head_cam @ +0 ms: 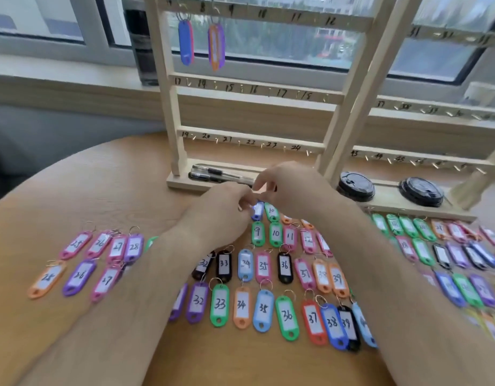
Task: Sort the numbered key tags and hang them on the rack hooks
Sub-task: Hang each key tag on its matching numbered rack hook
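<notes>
- Both hands meet just before the rack (pixel 166 87) base; the left hand (pixel 224 211) pinches a blue key tag (pixel 258 210).
- The right hand (pixel 292 188) curls above the tag; I cannot tell its grip.
- Two hung tags (pixel 185 41) dangle from the rack's top rail.

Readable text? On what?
"8 9 10 11 12": top rail
"14 15 16 17 18": middle rail
"19 20 21 22 23 24": bottom rail
"32 33 34 35 36 37 38 39": front tags
"25 26 27 28": left tags
Other tags, right rack: mostly blurred.
</notes>
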